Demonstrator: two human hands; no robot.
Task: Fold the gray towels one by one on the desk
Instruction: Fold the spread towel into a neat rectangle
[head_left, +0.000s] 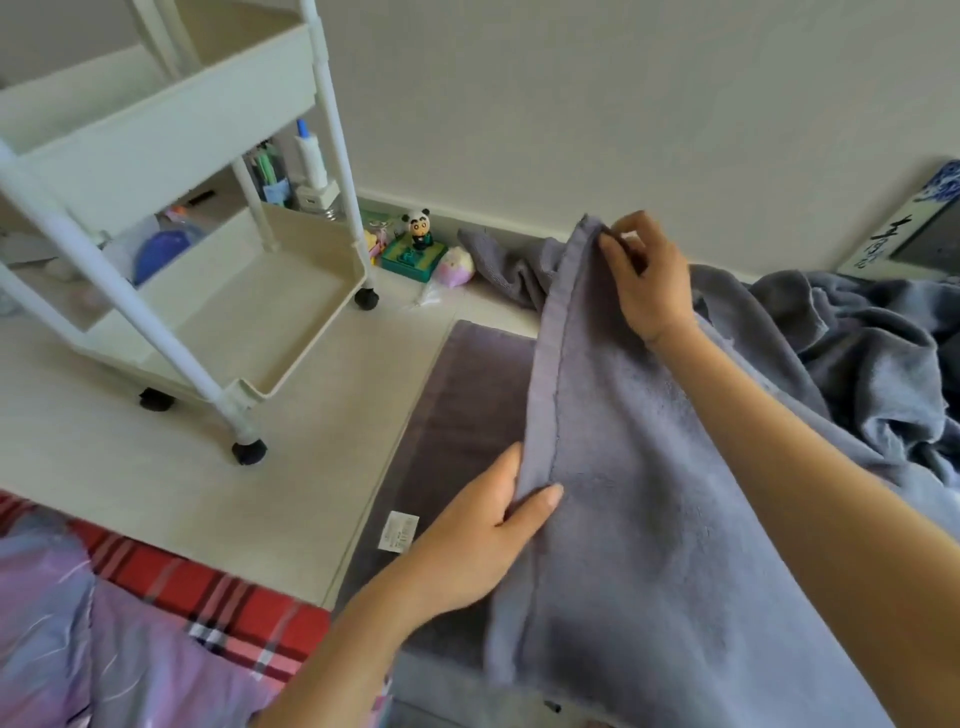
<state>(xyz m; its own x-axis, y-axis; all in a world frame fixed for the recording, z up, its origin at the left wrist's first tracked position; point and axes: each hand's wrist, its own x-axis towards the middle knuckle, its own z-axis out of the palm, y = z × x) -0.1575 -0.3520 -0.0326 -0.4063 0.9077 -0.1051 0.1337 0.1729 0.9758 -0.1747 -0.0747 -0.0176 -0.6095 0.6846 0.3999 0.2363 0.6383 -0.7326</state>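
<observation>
I hold a gray towel (639, 467) lifted off the pale desk (291, 467) by its left hemmed edge. My right hand (644, 280) pinches the far corner of that edge up near the wall. My left hand (483, 540) grips the same edge nearer to me, thumb on top. Under the raised edge a darker gray towel part (467, 415) lies flat on the desk with a white label (399, 530) showing. A heap of rumpled gray towels (857, 364) lies to the right, and another crumpled gray piece (509, 270) lies by the wall.
A white wheeled trolley (218, 312) with trays stands on the desk at left. A panda figure (418, 228) on a green box, a pink toy (454, 267) and a framed picture (924, 228) line the wall. Red plaid and purple fabric (156, 623) lies at the near left.
</observation>
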